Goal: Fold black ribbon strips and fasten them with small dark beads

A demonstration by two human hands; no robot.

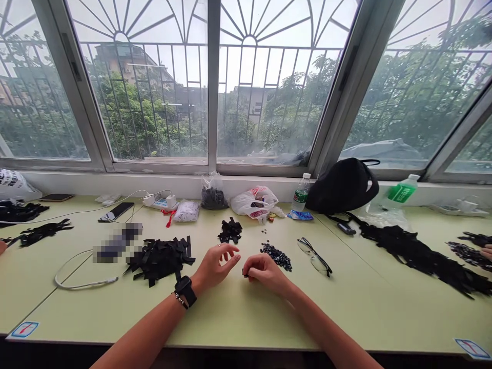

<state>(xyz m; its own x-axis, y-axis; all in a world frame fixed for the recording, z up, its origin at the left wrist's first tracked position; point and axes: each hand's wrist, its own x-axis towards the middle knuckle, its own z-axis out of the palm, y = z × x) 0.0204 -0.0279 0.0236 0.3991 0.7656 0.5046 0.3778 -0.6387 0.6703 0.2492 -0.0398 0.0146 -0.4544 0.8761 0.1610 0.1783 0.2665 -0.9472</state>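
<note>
My left hand [217,264] hangs just above the pale green table [246,318], fingers apart and holding nothing. My right hand [265,274] pinches a small black piece [245,273] between its fingertips. To the right of that hand lies a scatter of small dark beads [277,256]. A small heap of black strips [229,229] sits ahead of both hands. A larger heap of black fabric strips [159,259] lies to the left of my left hand.
Eyeglasses [313,256] lie right of the beads. A black backpack [342,185], bottles and plastic bags line the windowsill edge. A white cable [84,274] and a pixelated object [117,242] lie at left. Another person's hand [486,251] rests near black strips [417,259] at right.
</note>
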